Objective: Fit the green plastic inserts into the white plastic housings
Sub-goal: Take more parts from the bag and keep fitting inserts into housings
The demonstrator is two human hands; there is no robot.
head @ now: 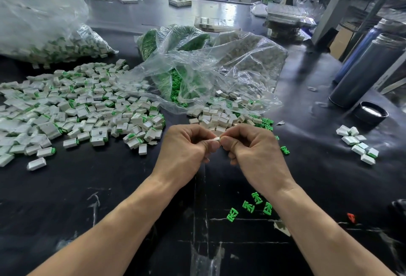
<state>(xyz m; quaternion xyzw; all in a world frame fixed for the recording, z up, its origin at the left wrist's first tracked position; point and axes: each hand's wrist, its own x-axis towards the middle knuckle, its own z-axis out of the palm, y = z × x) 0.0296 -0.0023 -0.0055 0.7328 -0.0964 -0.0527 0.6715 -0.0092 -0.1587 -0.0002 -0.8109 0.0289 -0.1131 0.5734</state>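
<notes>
My left hand (186,150) and my right hand (250,150) meet above the black table, both pinching one small white housing (216,139) between thumbs and fingers. Any insert in it is hidden by my fingers. A pile of bare white housings (222,119) lies just beyond my hands. Loose green inserts (248,206) lie on the table under my right forearm, with more green inserts (267,121) beside the pile. A wide heap of housings with green showing (83,108) spreads to the left.
Clear plastic bags of green inserts (175,82) and white housings (248,55) lie open behind the pile. A full bag (50,40) sits far left. Grey flasks (369,71), a black lid (371,113) and a small cluster of housings (358,143) stand at right. A red piece (351,217) lies near right.
</notes>
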